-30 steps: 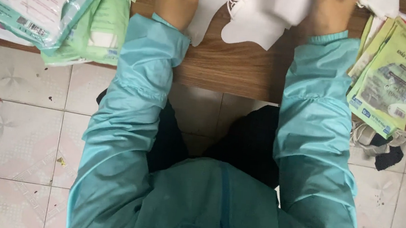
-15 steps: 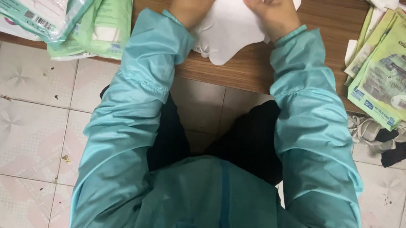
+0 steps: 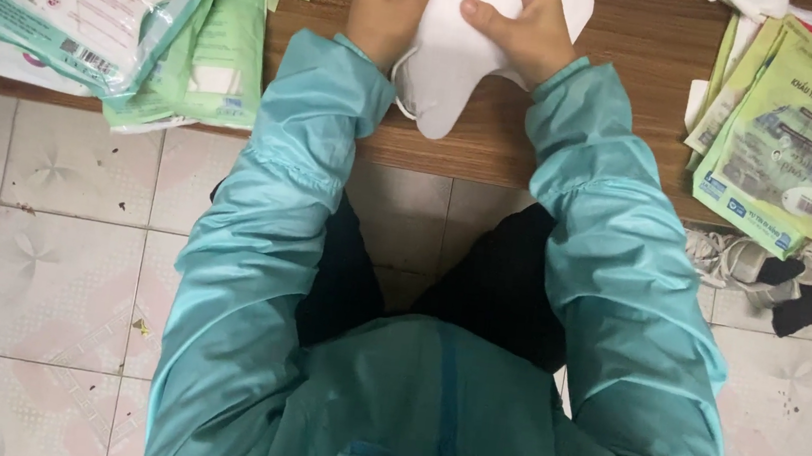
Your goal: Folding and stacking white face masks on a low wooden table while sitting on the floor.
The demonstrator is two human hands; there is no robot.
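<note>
White face mask (image 3: 465, 53) lay pressed flat on the near edge of the wooden table (image 3: 644, 72), gripped from both sides. The left hand (image 3: 392, 3) was closed on its left edge, fingers curled over the fabric, and the right hand (image 3: 520, 24) clamped the right side, with the thumb laid across the top face. An ear loop showed just under the left wrist. Both hands sat close together, so the mask looked folded in half, its rounded lower tip pointing toward the person's lap. Judging from the grip, the step in hand was flattening or folding the mask; the next move would call for keeping the halves lined up and the loop tucked in while the fold was pressed down.

Teal sleeves (image 3: 268, 203) ran from the wrists back to the body. To the left on the table lay a heap of sealed mask packets (image 3: 78, 3) in teal and pale green; to the right, well apart, sat a stack of green pouches (image 3: 788, 137). Sandals (image 3: 754, 265) rested on the tiled floor (image 3: 47, 291) under the table's right end.
</note>
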